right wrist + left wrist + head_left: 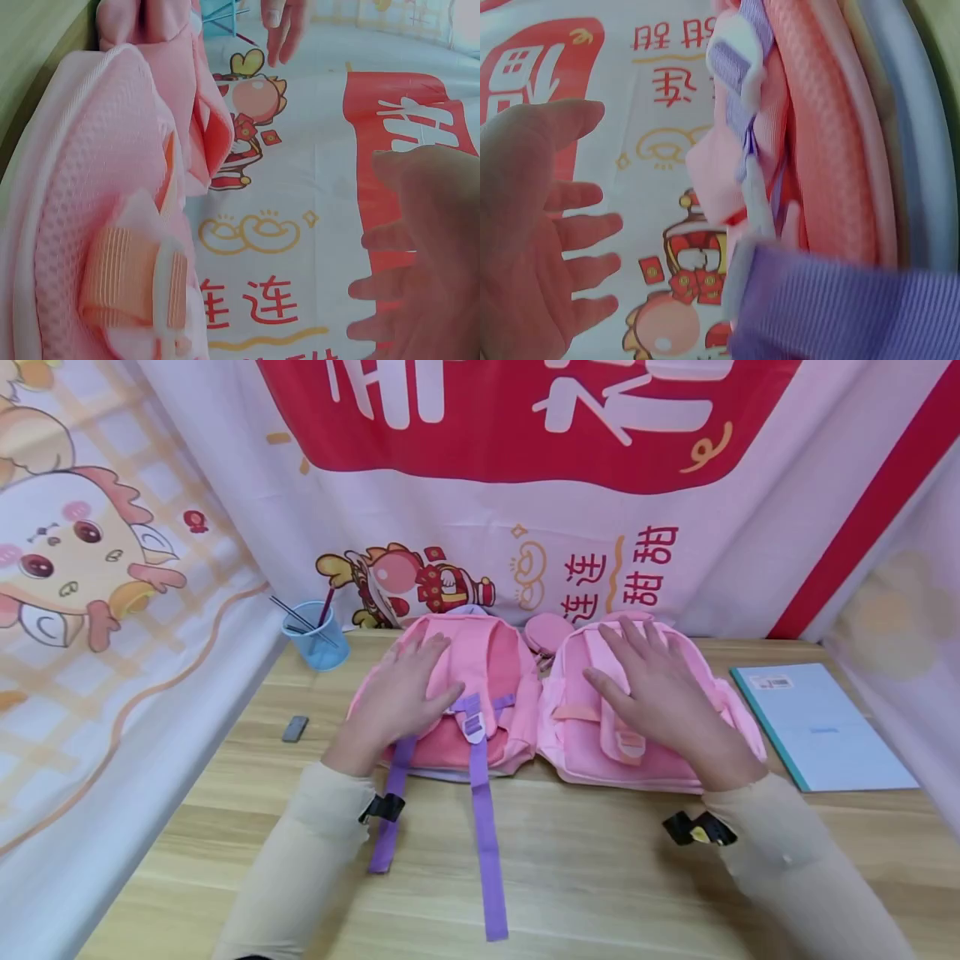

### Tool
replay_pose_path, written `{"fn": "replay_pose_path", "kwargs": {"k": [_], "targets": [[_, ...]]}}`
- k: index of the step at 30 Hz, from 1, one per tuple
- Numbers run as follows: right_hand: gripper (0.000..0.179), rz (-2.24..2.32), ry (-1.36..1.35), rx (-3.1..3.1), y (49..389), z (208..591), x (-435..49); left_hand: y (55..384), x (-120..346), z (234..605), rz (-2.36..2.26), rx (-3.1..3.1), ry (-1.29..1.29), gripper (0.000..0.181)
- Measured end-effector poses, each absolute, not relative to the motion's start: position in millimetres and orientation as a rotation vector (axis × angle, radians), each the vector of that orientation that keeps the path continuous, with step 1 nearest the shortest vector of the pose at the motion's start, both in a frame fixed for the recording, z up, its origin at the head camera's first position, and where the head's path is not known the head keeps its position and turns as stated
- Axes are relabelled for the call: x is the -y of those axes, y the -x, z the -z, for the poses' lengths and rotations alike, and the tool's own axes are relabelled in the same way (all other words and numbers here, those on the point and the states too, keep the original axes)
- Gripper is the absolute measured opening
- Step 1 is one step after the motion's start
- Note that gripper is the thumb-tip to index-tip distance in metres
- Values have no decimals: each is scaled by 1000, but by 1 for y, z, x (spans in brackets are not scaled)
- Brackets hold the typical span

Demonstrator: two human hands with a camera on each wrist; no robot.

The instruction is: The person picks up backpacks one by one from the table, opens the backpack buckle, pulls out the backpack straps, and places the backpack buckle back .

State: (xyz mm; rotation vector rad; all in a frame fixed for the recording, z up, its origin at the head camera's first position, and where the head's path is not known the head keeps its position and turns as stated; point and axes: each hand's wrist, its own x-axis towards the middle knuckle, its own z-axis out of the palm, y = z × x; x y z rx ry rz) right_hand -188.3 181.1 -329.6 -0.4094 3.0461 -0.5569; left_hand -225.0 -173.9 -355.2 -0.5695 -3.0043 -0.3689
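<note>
Two pink backpacks lie side by side on the wooden table, shoulder straps facing up. The left backpack [502,668] has purple webbing, and two purple strap ends [487,852] trail toward the table's front. Paler pink, the right backpack [577,752] has peach webbing [124,277]. Over the left backpack my left hand [401,685] is spread with straight fingers; the left wrist view shows a gap between hand and bag. My right hand [660,689] hovers over the right backpack, fingers apart and holding nothing. A round pink pouch [547,633] sits between the bags' tops.
A blue mesh cup [318,639] with pens stands at the back left. Nearer lies a small grey block [296,728]. On the right is a light blue folder [825,727]. Printed cloth [480,510] hangs behind the table and on both sides.
</note>
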Motion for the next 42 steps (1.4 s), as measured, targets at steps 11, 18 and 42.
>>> {"fn": "replay_pose_path", "kwargs": {"k": [11,18,42], "targets": [[47,936,570,-3078,207,338,-148,225,204,352,591,3084,468,58],[40,1033,603,-2912,219,347,-114,236,224,360,690,3145,554,43],[36,911,812,-2829,245,397,-13,272,241,386,655,3225,828,29]]}}
